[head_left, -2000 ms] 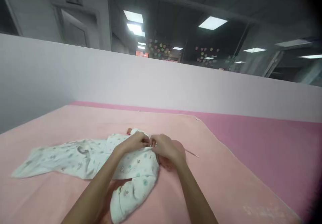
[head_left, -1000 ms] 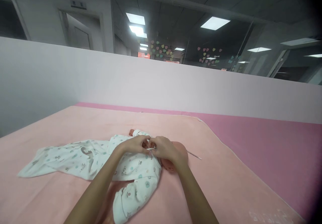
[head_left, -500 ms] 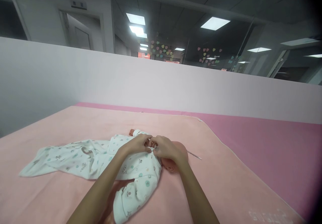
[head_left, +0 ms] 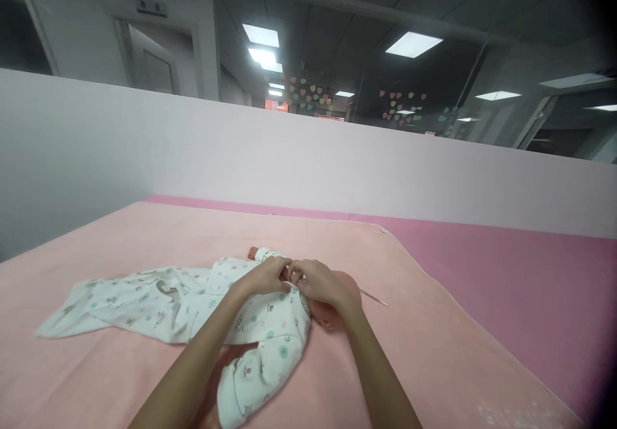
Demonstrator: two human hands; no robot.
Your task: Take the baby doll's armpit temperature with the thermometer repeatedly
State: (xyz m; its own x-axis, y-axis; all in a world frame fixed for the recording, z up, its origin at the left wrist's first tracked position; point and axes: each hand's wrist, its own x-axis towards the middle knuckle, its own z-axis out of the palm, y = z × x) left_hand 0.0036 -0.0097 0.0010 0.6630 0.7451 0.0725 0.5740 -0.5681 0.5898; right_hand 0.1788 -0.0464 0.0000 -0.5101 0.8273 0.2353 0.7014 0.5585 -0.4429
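A baby doll lies on its back on a pink blanket (head_left: 424, 332), its head (head_left: 348, 282) to the right. It wears a white patterned garment (head_left: 274, 326), whose leg part (head_left: 130, 300) stretches flat to the left. My left hand (head_left: 270, 276) pinches the garment's edge at the neck. Right beside it, my right hand (head_left: 315, 282) has its fingers closed at the same neck edge, partly over the doll's face. The two hands' fingertips nearly touch. One small doll hand (head_left: 252, 253) sticks out of the far sleeve.
A thin stick-like object (head_left: 373, 297) lies just right of the doll's head. Behind the blanket are a pink mat (head_left: 506, 255) and a low white wall (head_left: 308, 165), with glass above it.
My right hand's fingers have shifted slightly at the collar, and a bit more of the neck edge shows. The doll and my left hand are nearly unmoved.
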